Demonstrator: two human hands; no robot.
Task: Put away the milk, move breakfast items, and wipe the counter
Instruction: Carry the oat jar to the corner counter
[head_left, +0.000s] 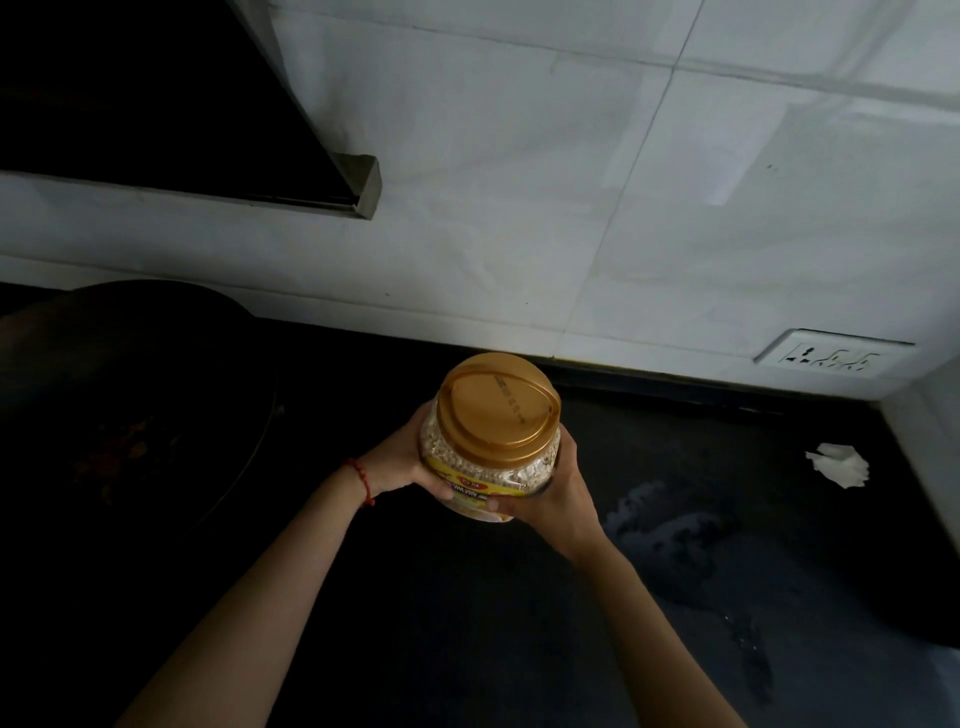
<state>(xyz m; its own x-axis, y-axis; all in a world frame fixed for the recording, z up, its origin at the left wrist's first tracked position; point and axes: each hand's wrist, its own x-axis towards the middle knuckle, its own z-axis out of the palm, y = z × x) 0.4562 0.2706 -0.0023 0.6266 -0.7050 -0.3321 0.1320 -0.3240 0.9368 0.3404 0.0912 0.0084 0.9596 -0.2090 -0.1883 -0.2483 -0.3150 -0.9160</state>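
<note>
Gold-lidded oat jar (491, 452) x1, gripped by 2 hands: left hand (402, 462), right hand (563, 488).

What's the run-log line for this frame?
left hand: on jar | right hand: on jar | lid: on | counter: wet patch, crumpled tissue
</note>
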